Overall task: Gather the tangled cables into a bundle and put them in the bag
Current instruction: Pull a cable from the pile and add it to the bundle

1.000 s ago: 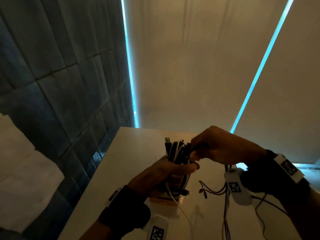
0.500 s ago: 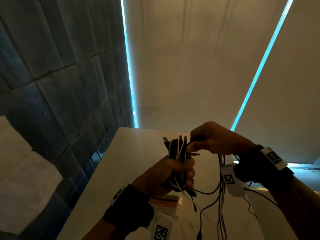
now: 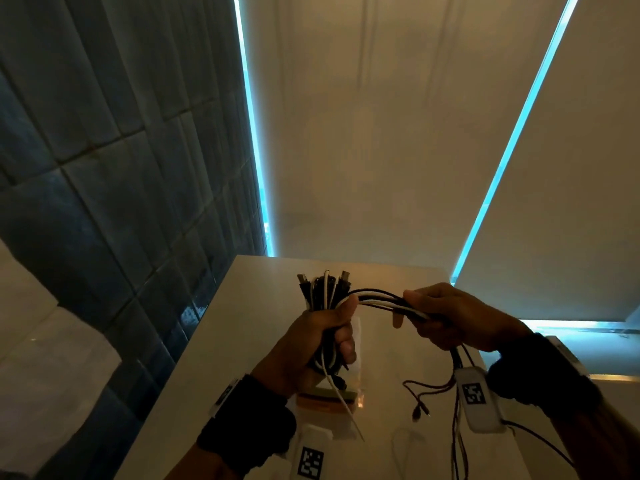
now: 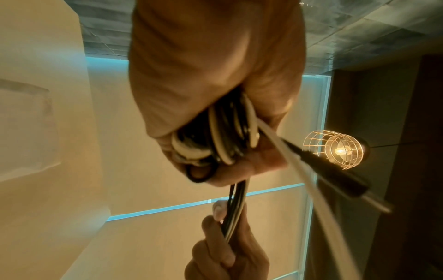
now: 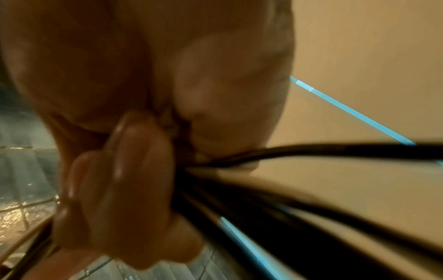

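Observation:
A bundle of black and white cables [image 3: 323, 296] stands upright in my left hand [image 3: 322, 337], whose fingers curl round it above the table [image 3: 249, 327]. Plug ends stick out of the top. In the left wrist view the looped cables [image 4: 225, 136] fill the left hand [image 4: 215, 94]. Several cable strands [image 3: 379, 299] run rightward from the bundle into my right hand [image 3: 450, 317], which grips them. Their loose tails [image 3: 457, 427] hang below that hand. The right wrist view shows the right hand's fingers [image 5: 124, 180] curled round dark cables [image 5: 311, 151]. A clear plastic bag [image 3: 332, 400] lies on the table under the left hand.
A thin red and dark wire [image 3: 422, 393] lies loose on the table near the right wrist. A dark tiled wall [image 3: 121, 168] rises on the left, window blinds [image 3: 381, 133] behind the table. A caged lamp [image 4: 335, 149] glows in the left wrist view.
My right hand has moved to the right, away from the bundle's top, drawing several strands out sideways. The left hand keeps its grip on the bundle.

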Motion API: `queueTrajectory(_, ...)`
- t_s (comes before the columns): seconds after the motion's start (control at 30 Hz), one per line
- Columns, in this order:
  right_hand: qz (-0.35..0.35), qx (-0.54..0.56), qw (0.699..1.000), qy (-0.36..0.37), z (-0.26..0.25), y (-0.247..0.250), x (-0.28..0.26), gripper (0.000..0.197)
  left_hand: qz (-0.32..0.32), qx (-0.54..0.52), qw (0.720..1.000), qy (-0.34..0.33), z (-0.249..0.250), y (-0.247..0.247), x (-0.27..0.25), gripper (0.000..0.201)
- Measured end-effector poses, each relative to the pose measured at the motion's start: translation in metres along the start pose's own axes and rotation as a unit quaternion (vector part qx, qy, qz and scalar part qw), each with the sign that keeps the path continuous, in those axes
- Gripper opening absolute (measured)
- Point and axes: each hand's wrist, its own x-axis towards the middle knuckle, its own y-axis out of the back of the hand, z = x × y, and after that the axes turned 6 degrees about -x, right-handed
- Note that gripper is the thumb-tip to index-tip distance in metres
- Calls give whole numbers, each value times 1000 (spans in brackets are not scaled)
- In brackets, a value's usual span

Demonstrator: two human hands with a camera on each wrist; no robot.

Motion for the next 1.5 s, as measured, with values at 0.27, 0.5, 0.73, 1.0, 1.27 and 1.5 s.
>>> queueTrajectory(0.27, 185, -50, 980, 56, -4, -23, -7, 36, 27, 41, 999, 16, -5, 5, 3, 42)
queueTrajectory(0.5, 364, -349, 841, 195, -25, -67, 10, 23, 99, 30, 994, 26, -12, -4, 14, 60)
queueTrajectory(0.73, 288, -489, 795, 215, -28, -92, 25, 10, 69, -21, 997, 19, -15, -6, 18, 55)
queueTrajectory(1.0, 194, -548, 800, 149, -25, -102, 25, 17, 118, -61, 990, -41, -6, -9, 20, 23)
queueTrajectory(1.27, 301, -346, 871, 177, 34, -113, -6, 32, 182, -141, 961, -154, 35, 17, 32, 32)
queueTrajectory(1.5, 18, -18, 999, -47, 82, -99, -27, 72, 174, -78, 964, -188, 40, 22, 26, 45)
